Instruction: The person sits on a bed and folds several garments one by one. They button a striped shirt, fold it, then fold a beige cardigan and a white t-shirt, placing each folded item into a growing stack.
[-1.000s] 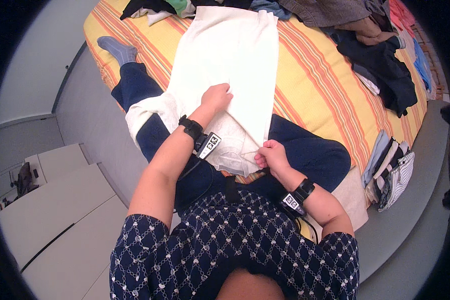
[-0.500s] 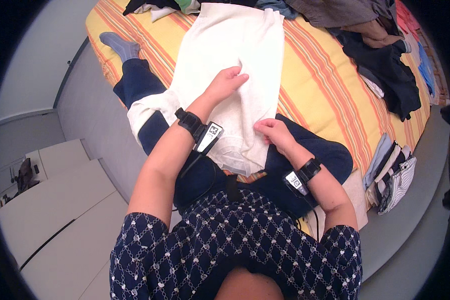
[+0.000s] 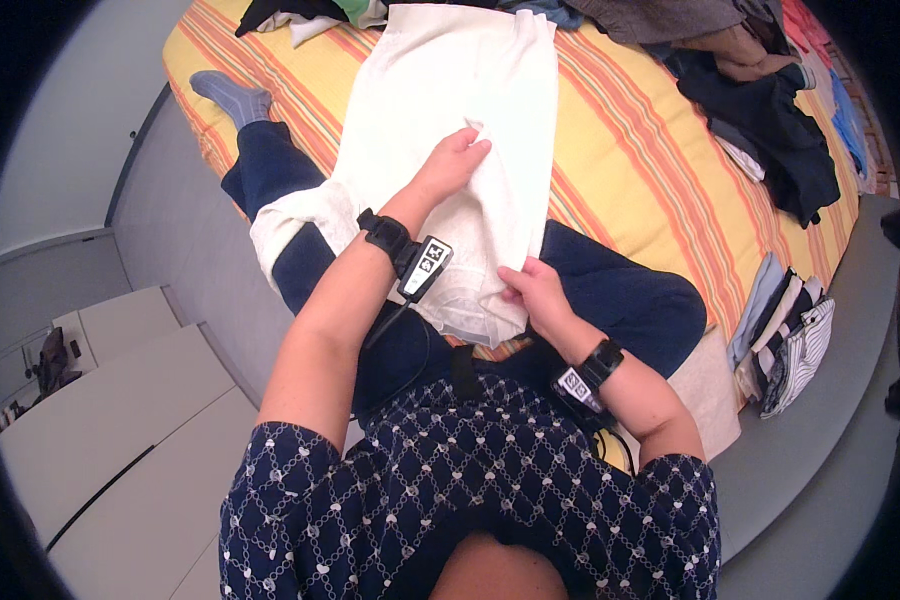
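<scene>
A white garment [image 3: 450, 110] lies stretched out flat on a bed with an orange striped cover [image 3: 630, 180], its near end resting over my lap. My left hand [image 3: 450, 165] lies flat on the middle of the cloth, fingers together and pressing it down. My right hand [image 3: 535, 290] pinches the garment's lower right edge close to my knees. Both wrists carry black bands with small tags. My legs in dark blue trousers [image 3: 280, 180] stretch onto the bed, a grey sock [image 3: 225, 95] on the left foot.
A heap of dark and mixed clothes [image 3: 760, 120] covers the far right of the bed. Folded striped and white garments [image 3: 790, 330] are stacked at the bed's right edge. Pale cabinets [image 3: 100, 420] stand to the left, on a grey floor.
My left hand has slid up the white garment away from me, smoothing it. My right hand has stayed at the lower edge.
</scene>
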A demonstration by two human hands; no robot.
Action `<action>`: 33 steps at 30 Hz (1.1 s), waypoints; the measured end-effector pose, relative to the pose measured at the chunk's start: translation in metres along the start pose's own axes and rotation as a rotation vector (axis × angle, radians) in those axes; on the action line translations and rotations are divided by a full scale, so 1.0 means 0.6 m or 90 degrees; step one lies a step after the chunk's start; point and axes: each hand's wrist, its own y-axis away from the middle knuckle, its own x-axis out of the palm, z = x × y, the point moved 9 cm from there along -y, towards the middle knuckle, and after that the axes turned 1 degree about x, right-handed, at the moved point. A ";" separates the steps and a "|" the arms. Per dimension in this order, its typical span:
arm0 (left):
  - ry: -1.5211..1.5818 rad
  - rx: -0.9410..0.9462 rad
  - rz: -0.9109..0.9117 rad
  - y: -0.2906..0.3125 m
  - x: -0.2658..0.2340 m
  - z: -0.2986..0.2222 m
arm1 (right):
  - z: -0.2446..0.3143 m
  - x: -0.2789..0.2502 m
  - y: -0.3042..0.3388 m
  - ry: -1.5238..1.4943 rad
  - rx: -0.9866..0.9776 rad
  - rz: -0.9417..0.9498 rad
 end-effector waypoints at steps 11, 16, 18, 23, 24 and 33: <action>-0.514 -0.076 -0.106 0.022 -0.016 -0.001 | 0.043 -0.076 -0.030 0.309 0.076 -0.080; -0.262 -0.003 -0.279 0.058 -0.067 0.016 | 0.198 -0.124 -0.085 0.425 -0.225 -0.239; -0.158 -0.004 -0.358 0.088 -0.078 0.038 | 0.243 -0.120 -0.109 0.550 -0.316 -0.295; 0.356 -0.300 -0.121 0.169 0.026 0.126 | 0.327 -0.116 -0.178 0.599 -0.359 -0.365; 0.372 -0.343 -0.089 0.189 0.051 0.131 | 0.342 -0.115 -0.193 0.603 -0.348 -0.372; 0.317 -0.376 -0.078 0.200 0.112 0.122 | 0.466 -0.090 -0.300 0.705 -0.347 -0.403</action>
